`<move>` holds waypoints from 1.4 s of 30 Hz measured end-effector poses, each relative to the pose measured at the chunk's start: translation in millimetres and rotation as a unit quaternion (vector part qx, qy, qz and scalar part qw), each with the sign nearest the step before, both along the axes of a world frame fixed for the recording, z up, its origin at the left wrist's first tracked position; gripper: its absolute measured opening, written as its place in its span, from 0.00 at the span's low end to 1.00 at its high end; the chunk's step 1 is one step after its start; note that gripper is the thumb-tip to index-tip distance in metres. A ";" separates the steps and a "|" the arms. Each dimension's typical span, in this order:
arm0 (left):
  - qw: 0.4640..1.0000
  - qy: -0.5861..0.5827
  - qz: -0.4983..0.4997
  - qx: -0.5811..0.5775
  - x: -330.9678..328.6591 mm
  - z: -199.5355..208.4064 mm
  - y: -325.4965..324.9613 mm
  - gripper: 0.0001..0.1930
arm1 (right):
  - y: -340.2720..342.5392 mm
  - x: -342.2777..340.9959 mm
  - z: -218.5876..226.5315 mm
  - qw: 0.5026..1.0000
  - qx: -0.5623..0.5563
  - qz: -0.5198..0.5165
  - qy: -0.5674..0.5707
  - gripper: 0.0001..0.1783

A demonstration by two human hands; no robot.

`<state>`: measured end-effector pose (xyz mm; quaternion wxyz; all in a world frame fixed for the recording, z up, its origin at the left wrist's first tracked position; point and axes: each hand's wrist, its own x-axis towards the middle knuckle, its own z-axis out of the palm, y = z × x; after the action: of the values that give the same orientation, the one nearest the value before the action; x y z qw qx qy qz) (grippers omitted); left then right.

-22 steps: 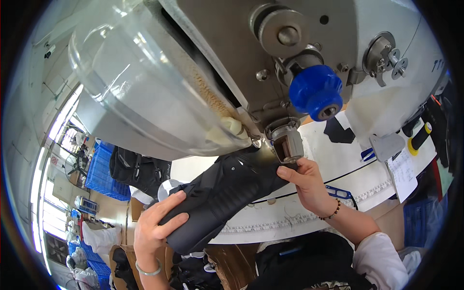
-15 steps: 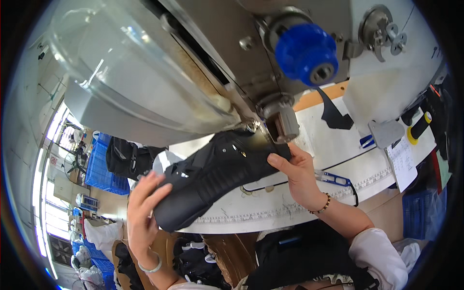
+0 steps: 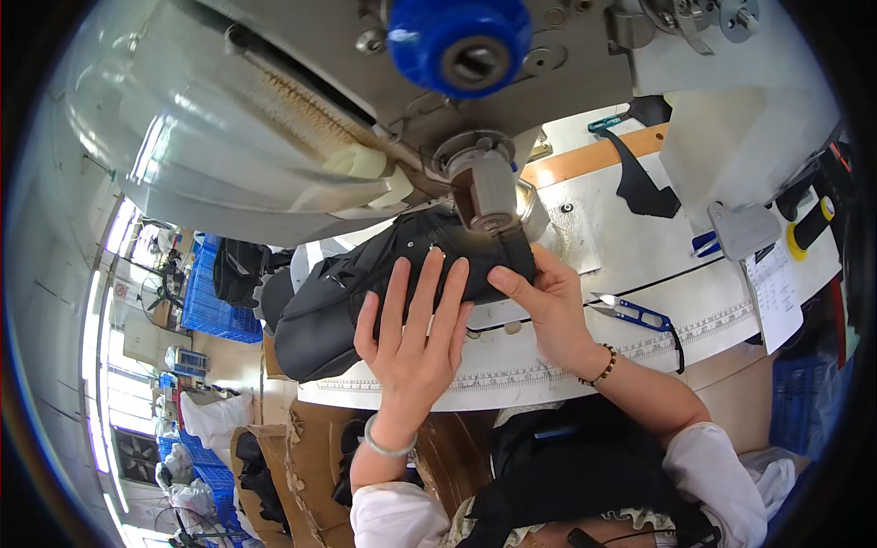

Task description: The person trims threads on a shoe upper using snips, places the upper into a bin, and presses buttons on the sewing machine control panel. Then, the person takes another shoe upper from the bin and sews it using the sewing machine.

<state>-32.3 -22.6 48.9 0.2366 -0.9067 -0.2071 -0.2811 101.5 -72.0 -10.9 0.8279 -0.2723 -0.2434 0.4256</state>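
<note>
A black shoe upper (image 3: 315, 333) lies under the sewing machine head (image 3: 489, 187), its rounded toe end pointing left and its other end beneath the machine's foot area. My left hand (image 3: 416, 333) rests flat on the side of the upper, fingers spread and pointing away from me. At the right end, my right hand (image 3: 553, 310) pinches the edge of the upper between thumb and fingers. The needle is hidden behind the metal parts. Above them sits a large blue knob (image 3: 461, 46).
Blue-handled thread snips (image 3: 635, 312) lie on the white table, right of my right hand. A printed measuring scale (image 3: 521, 382) runs along its front edge. Farther right are a black cut piece (image 3: 644, 187), a written sheet (image 3: 775, 301) and a spool (image 3: 811, 228). A cardboard box (image 3: 315, 470) stands below.
My left hand has moved from the toe end rightward onto the middle of the upper and lies flat there. My right hand keeps its pinch. The whole view has shifted slightly.
</note>
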 end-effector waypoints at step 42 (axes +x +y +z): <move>0.971 -0.039 -0.059 0.228 12.7 -12.4 26.4 0.18 | -5.6 19.8 0.3 0.997 -0.011 0.067 -0.029 0.14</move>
<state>-19.5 3.8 36.5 0.4117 -0.8277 -0.0934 -0.3697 121.3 -77.6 -10.6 0.7873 -0.2764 -0.2804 0.4746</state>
